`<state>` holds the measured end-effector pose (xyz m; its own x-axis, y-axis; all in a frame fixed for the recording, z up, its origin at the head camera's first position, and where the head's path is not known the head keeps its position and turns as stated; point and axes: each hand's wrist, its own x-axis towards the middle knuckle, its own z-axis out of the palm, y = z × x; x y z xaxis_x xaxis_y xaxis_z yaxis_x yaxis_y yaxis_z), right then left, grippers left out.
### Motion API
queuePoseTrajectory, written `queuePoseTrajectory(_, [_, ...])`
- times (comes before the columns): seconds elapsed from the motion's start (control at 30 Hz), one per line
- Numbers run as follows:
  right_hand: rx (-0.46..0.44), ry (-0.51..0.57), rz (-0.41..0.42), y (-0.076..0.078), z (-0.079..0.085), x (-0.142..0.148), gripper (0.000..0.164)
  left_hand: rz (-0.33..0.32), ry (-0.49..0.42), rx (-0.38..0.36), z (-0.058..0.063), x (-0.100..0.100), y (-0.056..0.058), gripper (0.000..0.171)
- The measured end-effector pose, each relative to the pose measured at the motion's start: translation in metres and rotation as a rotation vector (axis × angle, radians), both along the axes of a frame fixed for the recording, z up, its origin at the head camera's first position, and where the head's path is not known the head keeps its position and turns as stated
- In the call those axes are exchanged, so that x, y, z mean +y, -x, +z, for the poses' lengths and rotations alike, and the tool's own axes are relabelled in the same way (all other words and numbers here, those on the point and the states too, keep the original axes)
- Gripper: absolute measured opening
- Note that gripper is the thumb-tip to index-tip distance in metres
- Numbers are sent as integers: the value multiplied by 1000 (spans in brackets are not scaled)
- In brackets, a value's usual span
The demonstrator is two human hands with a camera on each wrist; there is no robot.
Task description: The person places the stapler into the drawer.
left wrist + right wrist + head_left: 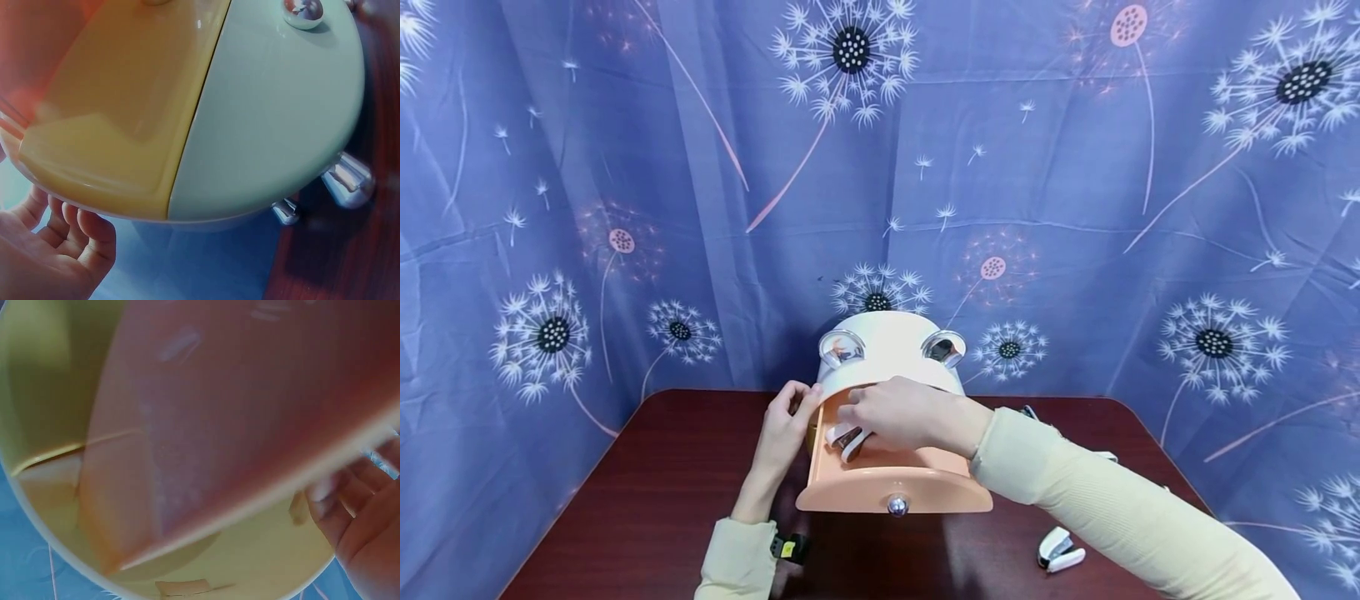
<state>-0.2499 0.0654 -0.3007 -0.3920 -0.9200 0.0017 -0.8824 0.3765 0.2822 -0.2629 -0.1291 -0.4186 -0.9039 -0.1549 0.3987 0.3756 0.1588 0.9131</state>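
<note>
A rounded desktop drawer cabinet [880,333] with a white shell stands on the table. Its orange drawer [917,490], with a chrome knob, is pulled out. My left hand [782,429] grips the shell's rim at the left; in the left wrist view its curled fingers [94,234] touch the edge beside the yellow drawer front [125,137]. My right hand [898,412] reaches into the orange drawer, just above a white-and-dark stapler [852,446] lying there. In the right wrist view the right palm [375,544] looks bare, fingers loosely bent; some fingertips are hidden.
A white stapler [1060,550] lies on the dark red table [700,467] at the front right. Other small items behind the right sleeve [1097,483] are mostly covered. A pale green drawer front [269,112] and chrome feet [350,181] show on the cabinet. A blue curtain [737,250] hangs behind.
</note>
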Motion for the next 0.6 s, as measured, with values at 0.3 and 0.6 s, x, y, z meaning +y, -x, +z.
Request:
queuePoseTrajectory(0.3, [-242,85,-22,-2,10,14,49,1,23,14,26,6,-23,19])
queuePoseTrajectory(0.6, [-449,252,-24,-11,30,54,54,3,23,0,27,8,-23,20])
